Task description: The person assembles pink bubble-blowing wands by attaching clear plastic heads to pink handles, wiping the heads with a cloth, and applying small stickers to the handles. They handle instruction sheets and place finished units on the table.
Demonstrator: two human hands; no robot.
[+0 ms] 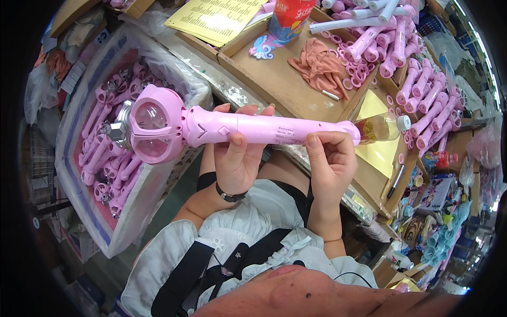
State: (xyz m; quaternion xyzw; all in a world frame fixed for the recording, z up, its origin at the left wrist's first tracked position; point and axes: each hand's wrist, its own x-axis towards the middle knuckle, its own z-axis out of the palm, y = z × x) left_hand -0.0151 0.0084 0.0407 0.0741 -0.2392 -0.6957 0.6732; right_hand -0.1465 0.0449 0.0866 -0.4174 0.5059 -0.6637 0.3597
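My left hand (235, 161) curled round pink wand (253, 127) mid-handle, thumb in front, fingers behind. My right hand (334, 162) half-closed, thumb against handle; cannot tell if it grips. Wand above my lap, between plastic-lined white bin (122, 227) and worktop (229, 87). Smooth plastic: rounded cage, clear globe, faceted silvery tip. Handle: 1 diamond, small dark print beside right thumb.

Worn workbench (236, 94); grey-green floor (165, 210); probably strip lighting (480, 42), right.
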